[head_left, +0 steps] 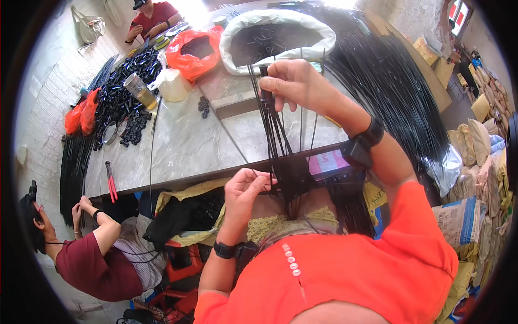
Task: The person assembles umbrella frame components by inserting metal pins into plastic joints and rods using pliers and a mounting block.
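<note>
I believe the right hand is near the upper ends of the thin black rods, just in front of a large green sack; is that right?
Not quite: in the head view the large sack is white. The right hand and thin black rods are as you say.

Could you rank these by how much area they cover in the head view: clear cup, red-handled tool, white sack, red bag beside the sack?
Largest to smallest:
1. White sack
2. Red bag beside it
3. Clear cup
4. Red-handled tool, the slimmest
</note>
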A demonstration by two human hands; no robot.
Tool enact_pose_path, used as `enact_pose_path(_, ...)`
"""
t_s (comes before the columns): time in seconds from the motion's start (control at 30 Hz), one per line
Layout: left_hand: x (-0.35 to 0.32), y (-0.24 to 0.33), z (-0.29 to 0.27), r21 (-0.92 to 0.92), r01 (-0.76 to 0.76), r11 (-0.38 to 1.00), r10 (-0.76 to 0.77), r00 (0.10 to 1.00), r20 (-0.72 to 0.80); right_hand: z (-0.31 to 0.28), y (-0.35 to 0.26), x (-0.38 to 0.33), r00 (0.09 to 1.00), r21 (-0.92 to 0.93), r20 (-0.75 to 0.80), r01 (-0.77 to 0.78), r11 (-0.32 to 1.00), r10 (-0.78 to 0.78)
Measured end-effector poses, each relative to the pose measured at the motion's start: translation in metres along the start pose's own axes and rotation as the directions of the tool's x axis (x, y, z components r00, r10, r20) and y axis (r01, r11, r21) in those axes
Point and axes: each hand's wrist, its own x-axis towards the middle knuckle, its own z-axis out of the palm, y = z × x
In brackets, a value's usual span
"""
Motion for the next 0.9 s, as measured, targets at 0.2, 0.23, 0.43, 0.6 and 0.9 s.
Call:
enact_pose_path(0.2, -0.001, 0.052, -0.005, 0.084, -0.143, 0.986, 0.151, 0.983, -0.104, 0.006, -0.035, 0.013, 0.968, 0.053, -0.169, 0.199, 0.978, -0.188)
enact_pose_path(0.23, -0.001, 0.056, -0.003, 0.097, -0.143, 0.985, 0.154, 0.981, -0.118, 0.008, -0.034, 0.019, 0.964, 0.038, -0.176, 0.210, 0.977, -0.200)
enact_pose_path(0.43, -0.019, 0.056, -0.036, 0.195, -0.130, 0.972, 0.170, 0.964, -0.205, 0.042, -0.031, 0.026, 0.991, 0.177, -0.026, 0.137, 0.975, -0.135)
enact_pose_path(0.6, -0.022, 0.043, -0.066, 0.276, -0.170, 0.946, 0.266, 0.896, -0.356, 0.047, -0.022, 0.045, 0.999, -0.015, -0.003, 0.053, 0.998, -0.053)
enact_pose_path(0.9, -0.019, 0.021, -0.095, 0.350, -0.187, 0.918, 0.338, 0.831, -0.442, 0.053, -0.019, 0.054, 0.989, -0.106, 0.003, 0.150, 0.983, -0.151)
